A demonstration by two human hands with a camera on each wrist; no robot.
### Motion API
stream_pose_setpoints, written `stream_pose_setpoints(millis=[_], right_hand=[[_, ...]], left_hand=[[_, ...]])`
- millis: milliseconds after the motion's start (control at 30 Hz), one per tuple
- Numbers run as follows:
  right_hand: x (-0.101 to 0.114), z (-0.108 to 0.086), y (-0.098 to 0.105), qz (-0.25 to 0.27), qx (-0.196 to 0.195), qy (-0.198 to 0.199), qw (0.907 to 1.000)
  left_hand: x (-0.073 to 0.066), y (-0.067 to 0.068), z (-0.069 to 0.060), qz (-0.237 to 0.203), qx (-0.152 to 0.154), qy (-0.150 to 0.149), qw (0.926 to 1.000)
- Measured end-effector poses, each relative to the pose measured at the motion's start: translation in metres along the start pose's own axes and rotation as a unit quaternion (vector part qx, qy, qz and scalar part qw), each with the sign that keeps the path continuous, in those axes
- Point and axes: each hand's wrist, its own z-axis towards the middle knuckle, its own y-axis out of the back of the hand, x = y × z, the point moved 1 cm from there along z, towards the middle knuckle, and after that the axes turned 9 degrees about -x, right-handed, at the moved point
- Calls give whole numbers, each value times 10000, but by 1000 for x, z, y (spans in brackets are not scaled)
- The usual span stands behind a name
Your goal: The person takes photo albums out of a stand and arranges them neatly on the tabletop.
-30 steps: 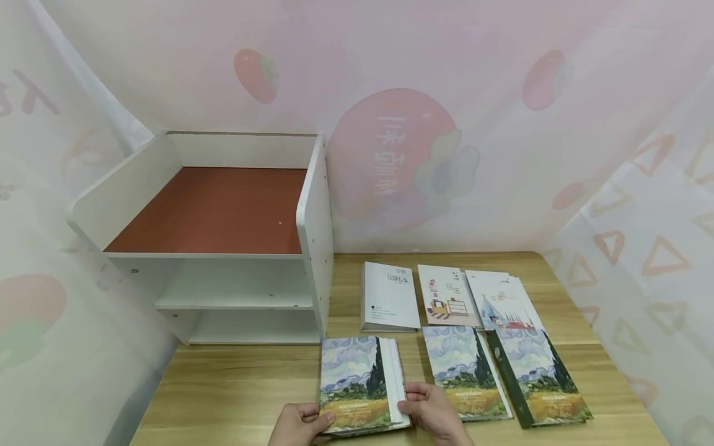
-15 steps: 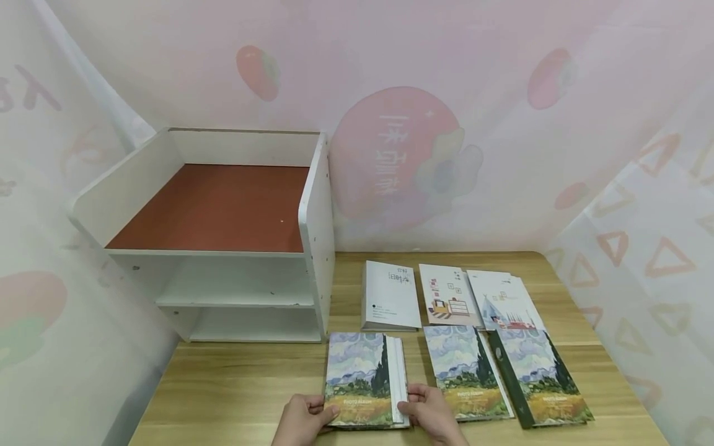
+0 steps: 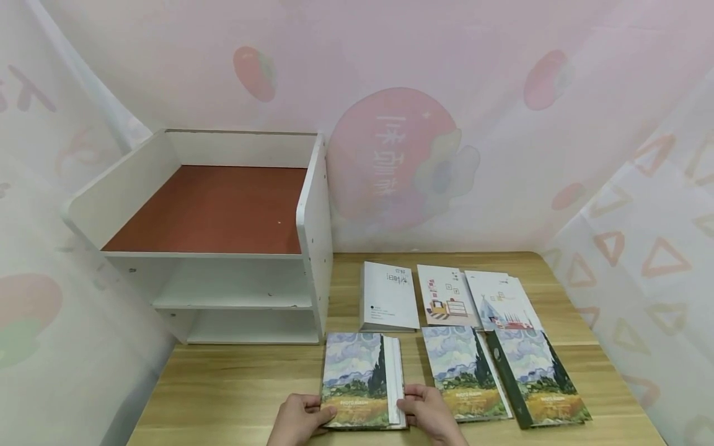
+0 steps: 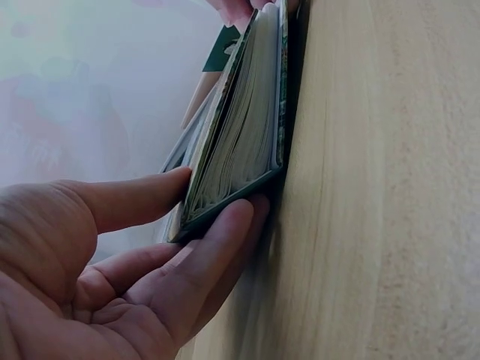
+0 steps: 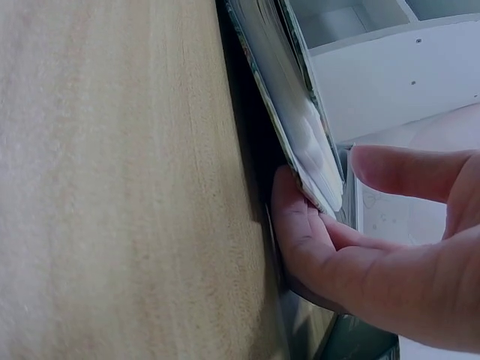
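A photo album [image 3: 354,378] with a painted landscape cover lies near the table's front edge, its white page edges showing on the right. My left hand [image 3: 297,421] grips its lower left corner; in the left wrist view the thumb lies on the cover and the fingers bear against the spine and underside. At the lower right side is my right hand [image 3: 431,412], thumb over the page side. The right wrist view has its fingers under the album's lower cover [image 5: 289,150]. Two similar albums, one [image 3: 465,375] near the right hand and another [image 3: 543,378] farther right, lie flat.
Behind the albums lie a white book [image 3: 388,297] and two illustrated white books, one [image 3: 448,296] in the middle and one [image 3: 502,300] at right. A white shelf unit [image 3: 317,235] with a brown top board stands at the left. Printed cloth [image 3: 502,155] hangs behind the table [image 3: 223,390].
The held album has straightened slightly and shifted a little away from the front edge and to the right. Both hands keep their places on it. The other albums and books stay put.
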Motion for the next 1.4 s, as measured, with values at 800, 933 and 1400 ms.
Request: stream_pose_setpoints(millis=[800, 933, 1400], right_hand=[[3, 3, 0, -271, 77, 32, 9996], [3, 4, 0, -258, 42, 50, 9996], [3, 5, -1, -288, 38, 114, 9995]], left_hand=[[-1, -1, 2, 6, -88, -5, 10000], [-2, -1, 3, -49, -92, -39, 9999], [-2, -2, 3, -9, -196, -135, 9997]])
